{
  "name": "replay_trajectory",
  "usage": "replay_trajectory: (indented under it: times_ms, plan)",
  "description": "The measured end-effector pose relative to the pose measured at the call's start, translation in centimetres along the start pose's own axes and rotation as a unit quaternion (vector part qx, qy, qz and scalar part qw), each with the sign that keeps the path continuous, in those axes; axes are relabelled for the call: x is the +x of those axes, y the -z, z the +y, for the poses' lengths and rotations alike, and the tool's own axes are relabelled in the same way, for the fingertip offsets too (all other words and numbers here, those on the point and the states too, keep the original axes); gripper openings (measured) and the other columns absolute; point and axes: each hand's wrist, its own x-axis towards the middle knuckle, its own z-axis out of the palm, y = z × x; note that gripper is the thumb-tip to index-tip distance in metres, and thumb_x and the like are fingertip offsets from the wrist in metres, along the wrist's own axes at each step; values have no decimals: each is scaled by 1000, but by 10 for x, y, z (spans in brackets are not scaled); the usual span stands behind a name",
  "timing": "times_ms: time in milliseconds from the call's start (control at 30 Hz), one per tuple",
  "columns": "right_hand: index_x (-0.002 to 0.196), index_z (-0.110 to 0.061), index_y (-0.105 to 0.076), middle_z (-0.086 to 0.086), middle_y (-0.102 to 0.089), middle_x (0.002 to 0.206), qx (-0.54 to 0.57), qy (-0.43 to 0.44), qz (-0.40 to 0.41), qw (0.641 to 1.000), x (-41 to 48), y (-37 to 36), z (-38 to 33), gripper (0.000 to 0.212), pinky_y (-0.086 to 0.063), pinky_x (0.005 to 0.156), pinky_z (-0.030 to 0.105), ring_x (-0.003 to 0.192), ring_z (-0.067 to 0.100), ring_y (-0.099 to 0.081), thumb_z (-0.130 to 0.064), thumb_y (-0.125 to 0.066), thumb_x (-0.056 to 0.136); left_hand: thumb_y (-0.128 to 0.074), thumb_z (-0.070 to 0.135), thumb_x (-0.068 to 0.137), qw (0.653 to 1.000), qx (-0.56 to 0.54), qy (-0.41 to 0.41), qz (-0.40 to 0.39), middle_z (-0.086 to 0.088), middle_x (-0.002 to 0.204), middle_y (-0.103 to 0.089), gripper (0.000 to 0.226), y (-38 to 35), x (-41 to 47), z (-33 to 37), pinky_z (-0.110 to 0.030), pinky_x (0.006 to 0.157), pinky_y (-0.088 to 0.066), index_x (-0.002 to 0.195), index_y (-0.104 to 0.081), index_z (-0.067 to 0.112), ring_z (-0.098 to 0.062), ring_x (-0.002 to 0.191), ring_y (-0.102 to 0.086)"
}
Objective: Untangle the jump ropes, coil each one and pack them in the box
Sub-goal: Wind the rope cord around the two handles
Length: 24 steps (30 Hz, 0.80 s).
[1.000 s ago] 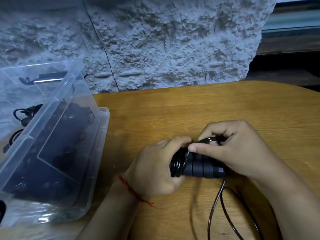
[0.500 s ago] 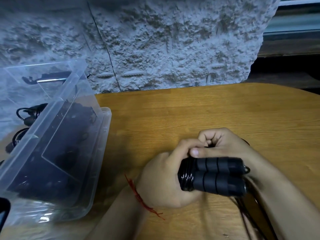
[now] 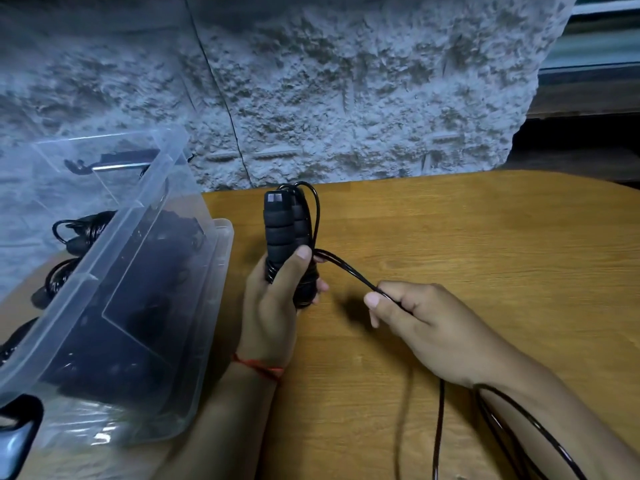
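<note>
My left hand (image 3: 273, 306) grips the two black foam handles (image 3: 282, 233) of a jump rope, held upright side by side above the wooden table (image 3: 467, 237). Thin black rope is wound around their lower part. My right hand (image 3: 415, 317) pinches a stretch of that rope (image 3: 346, 268) pulled out to the right of the handles. The rope's loose length (image 3: 519, 420) runs under my right forearm and off the bottom edge. The clear plastic box (image 3: 145, 271) stands tilted at the left, with dark coiled ropes (image 3: 79, 230) showing in and behind it.
A rough grey stone wall (image 3: 346, 98) rises behind the table. A dark gap with ledges lies at the far right. A dark object (image 3: 17, 438) sits at the bottom left corner by the box.
The handles went from lying sideways under both hands to standing upright in my left hand. My right hand let go of the bundle and drew a strand of rope out to the right.
</note>
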Motion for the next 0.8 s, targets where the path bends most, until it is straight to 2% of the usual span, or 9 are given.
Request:
replay_trajectory:
  times_ms: [133, 233, 300, 400, 500, 567, 667, 700, 800]
  plan:
    - [86, -30, -67, -7, -45, 52, -5, 20, -16, 1000, -4, -1, -10, 40, -35, 53, 30, 49, 9, -44, -56, -43, 106, -62, 37, 96, 1000, -16, 24, 1, -15, 95, -70, 44, -1, 3, -4, -23, 54, -46, 121, -69, 1, -18, 67, -62]
    - [85, -30, -66, -13, -48, 55, -14, 60, 13, 998, -6, -3, -16, 36, -36, 54, 24, 53, 12, -50, -50, -47, 107, -67, 25, 102, 999, 32, 30, 0, -15, 86, -69, 24, -2, 4, -2, -26, 57, -49, 115, -70, 4, -15, 67, -64]
    - [85, -31, -65, -16, -51, 59, -20, 72, 28, 997, -8, -3, -18, 31, -34, 55, 19, 56, 11, -54, -45, -50, 108, -70, 23, 99, 995, 96, -4, -2, -11, 86, -70, 19, -3, 5, -1, -27, 63, -51, 113, -68, 10, -13, 71, -66]
    - [86, -31, -66, -17, -54, 61, -22, 80, 77, 994, -7, 2, -17, 27, -33, 55, 15, 59, 9, -58, -42, -52, 107, -85, 33, 87, 981, 182, -62, -15, 1, 95, -70, 44, -4, 6, -5, -23, 74, -53, 121, -61, 19, -11, 83, -67]
    - [85, -32, -66, -12, -55, 62, -16, 74, 119, 990, -6, 6, -15, 28, -38, 56, 20, 62, 12, -60, -42, -52, 106, -91, 52, 72, 978, 177, -105, -25, 0, 104, -67, 78, -5, 10, -16, -27, 79, -53, 133, -51, 23, -15, 87, -63]
    - [83, -31, -65, -12, -57, 64, -10, 83, 104, 991, -7, 5, -16, 28, -41, 56, 22, 62, 13, -60, -39, -53, 107, -95, 43, 68, 977, 177, -117, -31, 10, 107, -65, 86, -9, 10, -20, -24, 82, -50, 137, -49, 23, -7, 90, -61]
    - [80, -26, -60, -8, -54, 61, -18, 85, 37, 995, -8, -6, -22, 32, -41, 54, 30, 57, 15, -55, -38, -53, 109, -100, 21, 66, 971, 198, -133, 1, 15, 98, -64, 79, -11, 6, -16, -16, 75, -47, 130, -54, 22, -3, 81, -60]
    - [78, -29, -56, -6, -53, 60, -27, 79, 15, 996, -8, -11, -24, 33, -41, 54, 32, 56, 17, -54, -40, -51, 109, -100, 20, 67, 965, 221, -137, 19, 15, 94, -63, 75, -13, 4, -13, -12, 71, -46, 127, -55, 21, -2, 79, -61]
    - [73, -41, -43, -8, -51, 59, -57, 71, -21, 996, -7, -18, -29, 37, -35, 54, 24, 57, 17, -53, -45, -46, 109, -98, 24, 70, 957, 252, -131, 58, 21, 93, -63, 70, -20, -3, -8, -10, 69, -47, 123, -52, 27, -2, 81, -64]
